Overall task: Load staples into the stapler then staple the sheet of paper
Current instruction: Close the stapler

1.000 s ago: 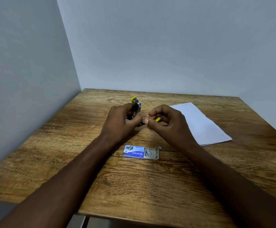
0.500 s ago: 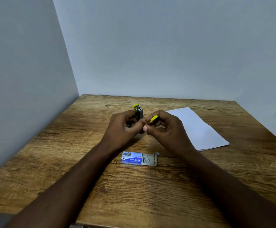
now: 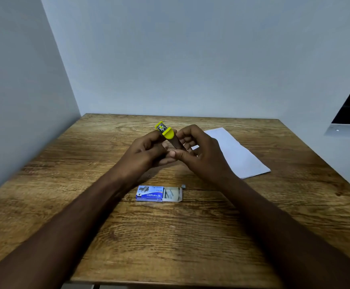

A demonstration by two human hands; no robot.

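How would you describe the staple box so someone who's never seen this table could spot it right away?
Start at the wooden table and look at its middle, just nearer the camera than the two hands. The staple box lies flat there between the forearms. It is the only blue thing, with white lettering and its grey tray slid out to the right.

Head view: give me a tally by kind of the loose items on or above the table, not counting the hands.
Stapler, yellow and dark, held in both hands: 1
Staple box, blue, drawer slid open: 1
Sheet of paper, white, lying flat: 1
Small grey piece beside the box's open end, too small to identify: 1
Total: 4
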